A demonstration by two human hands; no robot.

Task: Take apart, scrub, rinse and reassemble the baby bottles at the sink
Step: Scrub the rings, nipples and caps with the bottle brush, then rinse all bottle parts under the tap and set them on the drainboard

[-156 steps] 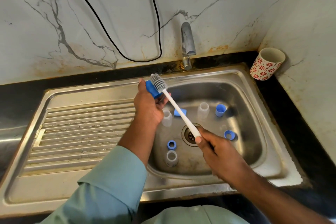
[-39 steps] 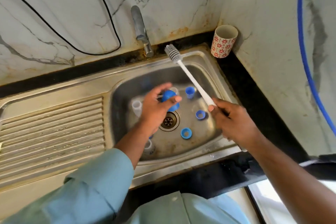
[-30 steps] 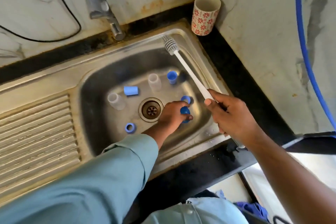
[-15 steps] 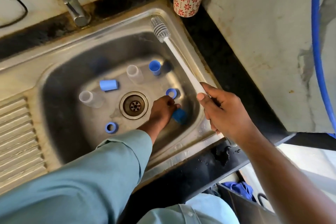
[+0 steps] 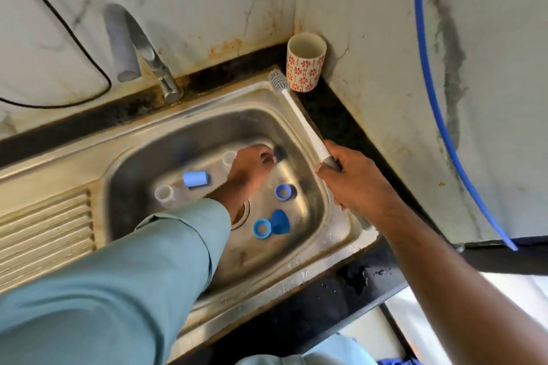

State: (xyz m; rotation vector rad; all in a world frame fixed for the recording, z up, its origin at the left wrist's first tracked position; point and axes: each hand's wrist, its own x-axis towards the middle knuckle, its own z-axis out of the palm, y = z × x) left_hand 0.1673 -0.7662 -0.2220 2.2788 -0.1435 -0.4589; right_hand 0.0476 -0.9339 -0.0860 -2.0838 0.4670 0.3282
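My left hand (image 5: 250, 167) reaches into the steel sink (image 5: 299, 275), its fingers curled round a small blue cap (image 5: 262, 160) at the far side of the basin; the cap is mostly hidden and blurred. My right hand (image 5: 353, 187) grips the white bottle brush (image 5: 302, 121) by its grey handle, with the bristle head over the sink's far right rim. Loose on the basin floor lie a blue cylinder (image 5: 195, 179), two clear bottles (image 5: 164, 194) (image 5: 228, 157), two blue rings (image 5: 285, 192) (image 5: 261, 228) and a blue domed cap (image 5: 280, 222).
A tap (image 5: 139, 50) stands behind the basin. A red-patterned cup (image 5: 305, 62) sits in the back corner of the black counter. A draining board (image 5: 44, 231) lies left of the basin. A blue hose (image 5: 430, 98) and a black cable (image 5: 89, 56) hang on the walls.
My left hand let go of the blue domed cap at the basin's near right and moved to the blue cap at the far side. The brush stayed in my right hand.
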